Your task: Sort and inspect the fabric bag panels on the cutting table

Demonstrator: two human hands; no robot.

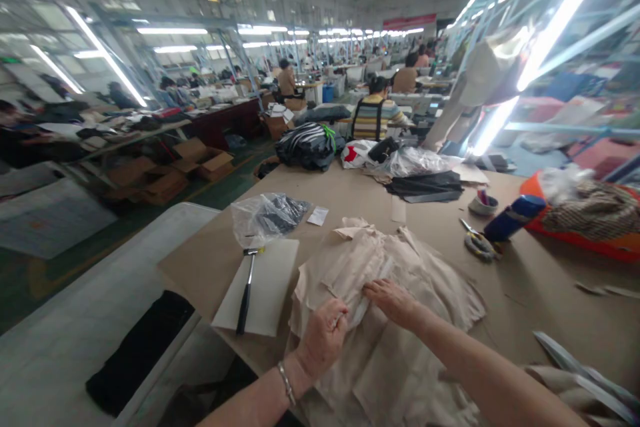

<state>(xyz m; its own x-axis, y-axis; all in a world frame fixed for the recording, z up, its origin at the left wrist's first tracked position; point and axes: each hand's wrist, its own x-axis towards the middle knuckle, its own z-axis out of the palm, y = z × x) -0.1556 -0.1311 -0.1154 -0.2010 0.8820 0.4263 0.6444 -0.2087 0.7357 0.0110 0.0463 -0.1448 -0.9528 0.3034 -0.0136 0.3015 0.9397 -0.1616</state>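
Note:
A pile of beige fabric pieces (pixel 400 280) lies on the brown cardboard-covered table (pixel 525 293) in front of me. My left hand (pixel 324 337), a bracelet on its wrist, is closed with its fingers pinching the edge of a fabric piece near the pile's middle. My right hand (pixel 393 300) rests flat on the pile just to the right, fingers pressing down on the same piece. A black-handled hammer (pixel 246 290) lies on a white board (pixel 267 280) to the left of the pile.
A clear plastic bag (pixel 265 217) with dark contents sits behind the board. Scissors (pixel 477 240), a blue bottle (pixel 513 217), a small bowl (pixel 483 203) and an orange tray (pixel 590 233) are at right. Dark fabric stacks (pixel 425 185) lie farther back. Other workers sit at distant tables.

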